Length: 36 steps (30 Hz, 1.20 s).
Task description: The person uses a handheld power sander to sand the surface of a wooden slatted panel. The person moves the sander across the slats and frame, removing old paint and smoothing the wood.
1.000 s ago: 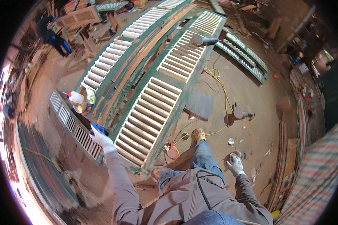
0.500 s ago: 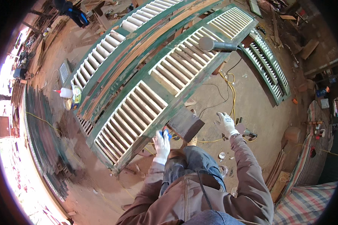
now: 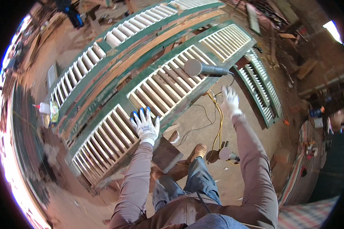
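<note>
A long green louvred shutter (image 3: 193, 45) with pale slats lies slantwise in front of me. My left hand (image 3: 146, 128), in a white glove with blue fingertips, lies spread on its frame between two slatted panels, holding nothing. An angle grinder (image 3: 208, 69) with a round grey disc rests on the shutter's farther part, its cord trailing off the right end. My right hand (image 3: 231, 101), also gloved, is stretched out just below the grinder's cord end, apart from it. Motion blurs its fingers, but they look extended and I see nothing in them.
A second louvred shutter (image 3: 82, 72) and long boards (image 3: 141, 49) lie beyond. Another grinder (image 3: 227, 154) is on the floor by a yellow cord (image 3: 220, 133). A dark wooden block (image 3: 166, 154) stands before my legs. More louvred panels (image 3: 256, 89) lie right; a white bottle (image 3: 44, 108) sits left.
My left hand has moved from the shutter's near edge up onto its frame and spread flat. My right hand has reached forward toward the grinder on the shutter. The view has shifted.
</note>
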Available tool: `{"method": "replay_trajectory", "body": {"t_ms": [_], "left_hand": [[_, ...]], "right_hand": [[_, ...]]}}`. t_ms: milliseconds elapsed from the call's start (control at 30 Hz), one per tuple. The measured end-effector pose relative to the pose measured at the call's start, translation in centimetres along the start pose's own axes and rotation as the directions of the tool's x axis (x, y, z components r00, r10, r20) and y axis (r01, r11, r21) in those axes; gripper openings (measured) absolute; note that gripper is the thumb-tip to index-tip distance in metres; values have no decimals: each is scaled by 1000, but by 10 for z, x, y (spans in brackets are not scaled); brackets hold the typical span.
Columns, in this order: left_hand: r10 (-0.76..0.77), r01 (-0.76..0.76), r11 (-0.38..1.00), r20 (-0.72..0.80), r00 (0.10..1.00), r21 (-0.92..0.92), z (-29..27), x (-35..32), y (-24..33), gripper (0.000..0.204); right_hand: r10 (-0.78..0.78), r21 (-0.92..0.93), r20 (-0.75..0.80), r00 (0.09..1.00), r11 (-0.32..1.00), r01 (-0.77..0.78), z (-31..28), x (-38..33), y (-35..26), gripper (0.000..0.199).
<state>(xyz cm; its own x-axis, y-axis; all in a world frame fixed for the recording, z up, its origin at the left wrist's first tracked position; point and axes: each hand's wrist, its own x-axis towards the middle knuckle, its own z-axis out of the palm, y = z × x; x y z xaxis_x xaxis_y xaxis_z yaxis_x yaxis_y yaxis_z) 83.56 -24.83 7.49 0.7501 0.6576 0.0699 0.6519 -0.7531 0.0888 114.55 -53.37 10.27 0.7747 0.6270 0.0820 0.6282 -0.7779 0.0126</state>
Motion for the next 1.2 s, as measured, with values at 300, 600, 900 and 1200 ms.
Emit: {"method": "replay_trajectory", "body": {"t_ms": [300, 600, 900, 1200], "left_hand": [[20, -24, 991, 29, 999, 129, 16, 8, 8, 73], [57, -64, 980, 46, 997, 189, 33, 12, 9, 73], [129, -121, 960, -18, 991, 253, 39, 7, 11, 66], [374, -274, 790, -78, 924, 549, 84, 11, -59, 60]], "right_hand": [[-202, -62, 45, 978, 977, 205, 47, 168, 57, 53], [138, 688, 357, 924, 630, -360, 15, -11, 61, 48], [541, 371, 755, 370, 112, -922, -4, -343, 64, 41], [458, -174, 885, -87, 151, -973, 82, -608, 32, 38]]}}
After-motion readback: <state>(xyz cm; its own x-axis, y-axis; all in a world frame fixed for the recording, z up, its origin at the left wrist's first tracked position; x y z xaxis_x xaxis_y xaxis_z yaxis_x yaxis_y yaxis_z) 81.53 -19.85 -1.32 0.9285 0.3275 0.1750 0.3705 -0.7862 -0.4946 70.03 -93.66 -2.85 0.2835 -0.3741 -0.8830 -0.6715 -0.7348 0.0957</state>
